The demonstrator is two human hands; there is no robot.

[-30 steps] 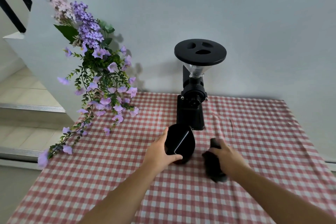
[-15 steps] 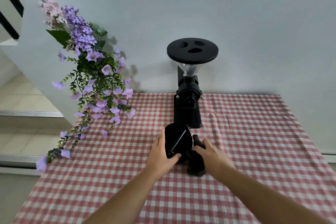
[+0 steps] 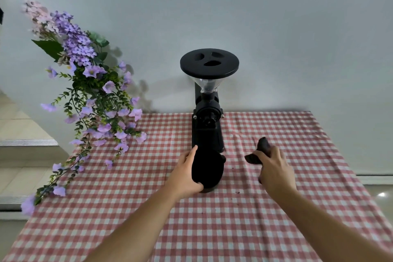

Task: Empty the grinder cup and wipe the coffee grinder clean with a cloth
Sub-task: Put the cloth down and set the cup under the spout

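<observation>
The black coffee grinder (image 3: 207,117) stands upright at the back middle of the table, its round black lid on a clear hopper. Just in front of its base, my left hand (image 3: 186,174) grips the black grinder cup (image 3: 208,169), which rests on the tablecloth. My right hand (image 3: 274,170) is to the right of the cup, a little apart from it, closed around a dark cloth (image 3: 258,152) whose ends stick out above my fingers.
A red and white checked tablecloth (image 3: 276,219) covers the table, with a few dark crumbs near the cup. Purple artificial flowers (image 3: 93,95) hang over the table's back left corner. A pale wall stands right behind the grinder. Steps lie to the left.
My right hand has pulled away from the cup to the right with the cloth. The cup has settled upright under my left hand, its inside no longer catching light.
</observation>
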